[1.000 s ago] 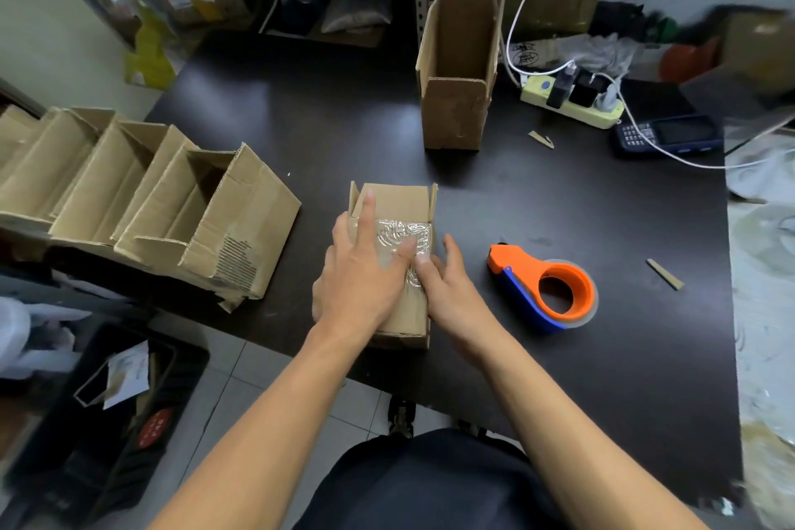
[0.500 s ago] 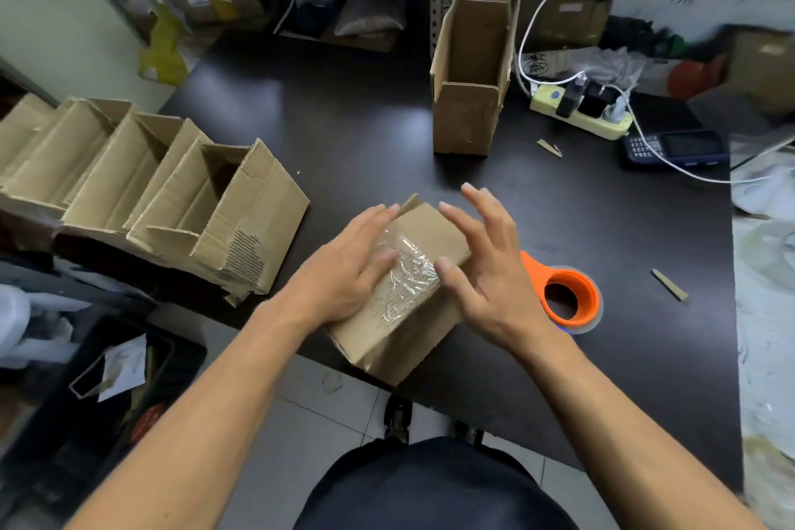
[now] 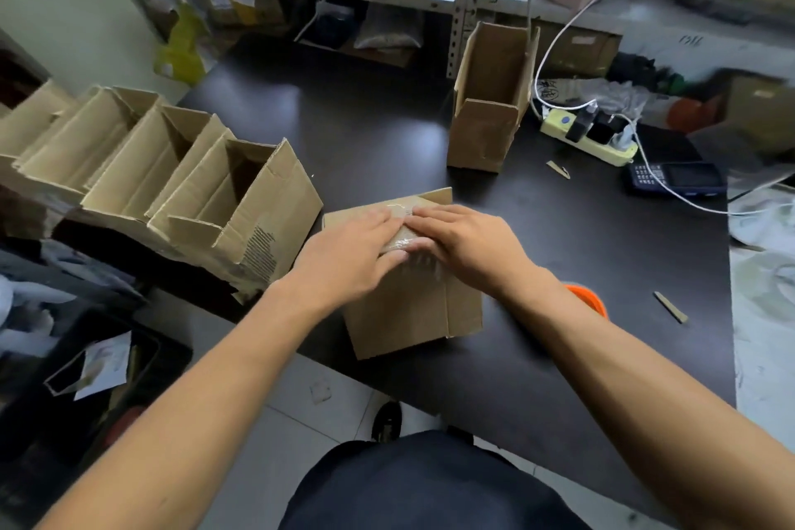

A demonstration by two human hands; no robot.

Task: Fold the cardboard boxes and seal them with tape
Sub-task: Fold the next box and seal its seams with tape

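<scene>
A small cardboard box sits near the front edge of the dark desk, right in front of the person. Both hands lie flat on its top. The left hand presses down with straight fingers, and it holds nothing. The right hand does the same, and its fingertips meet the left ones in the middle of the box. Shiny clear tape runs across the top under the fingers.

An orange tape roll peeks out from behind the right arm, just beside the box. Only a bit of it shows.

A row of open boxes lies on its side at the left edge of the desk, packed close together. One tall open box stands up at the back of the desk. Near it are a yellow power strip with white wires and a dark phone. Two little scraps of cardboard lie on the desk, well apart.
</scene>
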